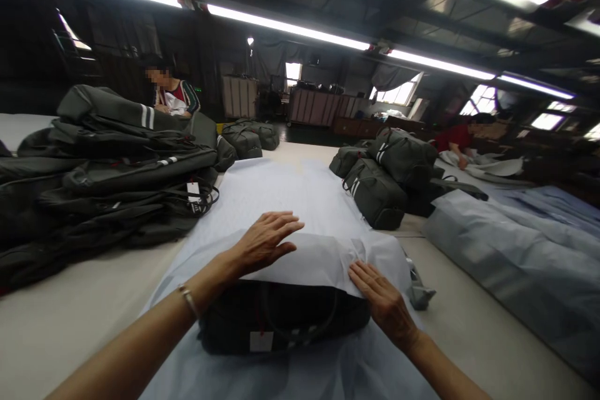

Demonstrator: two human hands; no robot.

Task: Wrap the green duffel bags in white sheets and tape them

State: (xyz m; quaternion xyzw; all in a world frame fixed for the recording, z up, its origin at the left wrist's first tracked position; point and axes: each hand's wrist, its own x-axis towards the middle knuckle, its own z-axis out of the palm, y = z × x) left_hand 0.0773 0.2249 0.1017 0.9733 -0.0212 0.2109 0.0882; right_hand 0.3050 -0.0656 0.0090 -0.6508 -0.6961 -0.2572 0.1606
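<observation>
A dark green duffel bag [225, 325] with a white hang tag [261, 341] and looped handles lies in front of me. A thin white sheet [290, 200], paper or plastic, runs along the table and covers the bag's upper part. My left hand [267, 240] is over the sheet above the bag, fingers stretched out and thumb apart, holding nothing; whether it touches cannot be made out. Flat against the sheet's right side, over the bag's corner, lies my right hand [382, 297], its fingers extended beside a crumpled fold.
Flattened dark green bags [135, 162] are heaped on the left. Filled duffel bags [379, 187] stand at the right, near a long stack covered in pale sheeting [510, 269]. One person [175, 97] works at the back left, another in red [457, 140] at the right.
</observation>
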